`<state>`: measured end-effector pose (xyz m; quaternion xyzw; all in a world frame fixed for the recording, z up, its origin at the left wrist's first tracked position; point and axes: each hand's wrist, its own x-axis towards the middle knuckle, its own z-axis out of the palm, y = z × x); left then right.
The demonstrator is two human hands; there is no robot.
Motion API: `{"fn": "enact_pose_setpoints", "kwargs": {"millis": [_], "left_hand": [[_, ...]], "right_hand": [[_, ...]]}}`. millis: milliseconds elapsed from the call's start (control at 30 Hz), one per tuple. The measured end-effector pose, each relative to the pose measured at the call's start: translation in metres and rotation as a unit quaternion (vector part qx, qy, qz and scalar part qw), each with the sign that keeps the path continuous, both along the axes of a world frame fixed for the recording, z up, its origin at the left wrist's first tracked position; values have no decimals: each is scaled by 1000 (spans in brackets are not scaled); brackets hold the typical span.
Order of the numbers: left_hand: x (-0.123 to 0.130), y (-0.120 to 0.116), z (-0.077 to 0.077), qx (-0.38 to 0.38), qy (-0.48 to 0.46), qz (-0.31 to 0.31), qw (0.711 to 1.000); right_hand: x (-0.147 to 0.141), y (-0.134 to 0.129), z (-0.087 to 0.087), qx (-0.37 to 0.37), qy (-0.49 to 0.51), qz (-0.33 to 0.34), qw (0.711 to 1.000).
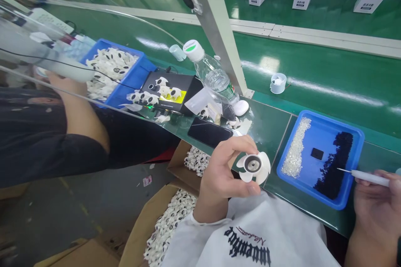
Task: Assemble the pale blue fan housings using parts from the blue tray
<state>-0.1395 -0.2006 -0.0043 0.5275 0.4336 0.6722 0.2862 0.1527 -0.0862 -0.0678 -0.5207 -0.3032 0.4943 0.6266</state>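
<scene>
Between the thumb and fingers of my left hand (pixel 222 175) is a small white fan impeller (pixel 265 167), its dark-ringed metal hub facing up. My right hand (pixel 376 204) grips a white pen-like tool (pixel 371 177) with a thin pointed metal tip. That tip is over the right side of a blue tray (pixel 283 162); I cannot tell whether it touches anything. Along the tray's left side lies a heap of tiny clear-white pieces (pixel 296 148). A band of small black pieces (pixel 335 164) runs down its right side, and a black square (pixel 317 153) sits between them.
A black phone (pixel 209 132), a plastic bottle (pixel 216 75) and a black box (pixel 167 87) are left of the tray. Cardboard boxes (pixel 138 225) of impellers stand below the table edge. Another person's arm (pixel 84 112) is beside a blue bin (pixel 125 87). A slanted metal post (pixel 216 21) rises behind the bottle.
</scene>
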Motion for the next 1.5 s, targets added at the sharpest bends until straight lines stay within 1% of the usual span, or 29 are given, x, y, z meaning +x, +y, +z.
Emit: {"fn": "enact_pose_setpoints", "kwargs": {"millis": [167,367,467,567,667,733,833,933,1000,1033,1067,1133,1200,1233,1300,1367,1433,1500], "left_hand": [[-1,1,0,-4,3,-11,1000],[-4,1,-2,-7,13,-27,1000],[-3,1,-2,-9,7,-36,999],[0,2,-2,-14,-4,-29,999],[0,4,-2,-14,-12,-20,1000],[-3,5,-3,-15,0,-32,999],[-10,6,-6,-30,38,-42,998],[-16,9,-11,-73,80,-18,994],[-17,16,-18,-134,131,5,982],[-16,21,-23,-179,168,22,969],[-15,27,-30,-227,212,41,950],[-11,38,-44,-312,306,78,896],[-7,45,-59,-362,376,98,847],[-6,47,-64,-372,395,97,834],[-5,46,-70,-377,404,83,829],[-7,43,-70,-370,396,71,837],[-10,42,-63,-359,385,63,848],[-12,50,-55,-340,384,48,857]], "right_hand": [[-3,1,2,-11,1,-1,1000],[3,1,-5,16,-11,29,999],[4,1,-7,20,-9,31,999],[2,0,-7,21,-3,25,999],[1,-1,-7,24,6,42,999],[1,-3,-7,24,11,56,998],[0,-5,-6,23,22,59,998],[0,-7,-6,17,31,61,997],[-1,-8,-6,12,38,61,997],[-1,-9,-6,11,41,59,997],[-1,-9,-7,11,45,56,997],[-1,-11,-7,10,52,51,997],[0,-12,-9,8,57,51,997],[0,-12,-10,5,59,53,997],[0,-13,-11,1,63,53,997],[0,-13,-13,-4,70,56,996],[-1,-13,-14,-9,74,58,996],[-1,-13,-16,-11,77,58,995]]}}
